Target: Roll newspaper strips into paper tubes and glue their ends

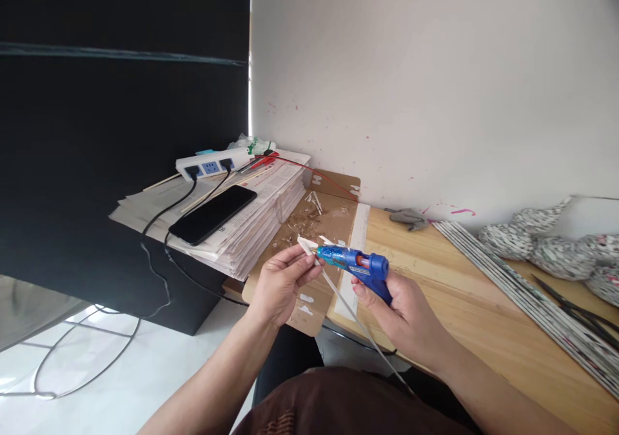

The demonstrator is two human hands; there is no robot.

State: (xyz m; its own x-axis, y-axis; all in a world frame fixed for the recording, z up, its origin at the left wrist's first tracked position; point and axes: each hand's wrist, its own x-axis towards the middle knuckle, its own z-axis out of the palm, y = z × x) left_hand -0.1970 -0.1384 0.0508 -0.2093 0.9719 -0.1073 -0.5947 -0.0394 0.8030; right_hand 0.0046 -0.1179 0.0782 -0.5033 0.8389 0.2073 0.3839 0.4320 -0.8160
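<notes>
My left hand (282, 281) pinches a small white paper piece (306, 244) at the end of a long thin strip (355, 319), which runs down toward my lap. A blue glue gun (351, 261) lies level in my right hand (406, 309), its fingers wrapped round the handle. The gun's nozzle points left and meets or nearly meets the paper piece beside my left fingertips. Beneath both hands is a brown cardboard sheet (333, 216) with scraps and glue marks on it.
Stacked papers (251, 235) at the left carry a black phone (213, 214) and a white power strip (213, 164) with plugged-in cables. On the wooden table (445, 293) to the right lie long paper rods (522, 299), scissors (575, 306), a grey lump (409, 218) and woven paper shapes (556, 245).
</notes>
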